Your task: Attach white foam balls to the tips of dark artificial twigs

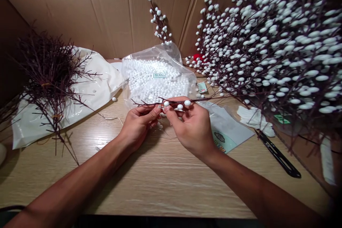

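Observation:
A thin dark brown artificial branch (145, 104) lies sideways across both hands, with several white berries (180, 107) on its right part. My left hand (139, 121) is closed, thumb and forefinger pinched on the branch beside its bare twigs. My right hand (191, 124) is closed around the branch, with its thumb against a white berry (166, 103). The two sets of fingertips nearly meet, and the exact contact between them is hard to make out. Just behind the hands lies a clear plastic bag (160, 78) full of loose white berries.
At the left, a bundle of bare brown branches (50, 74) rests on a white plastic bag (107, 74). A large mass of berried branches (267, 42) fills the right. A black-handled knife (280, 155), crumpled white cloth (255, 119) and flat plastic packet (229, 128) lie on the table (160, 185).

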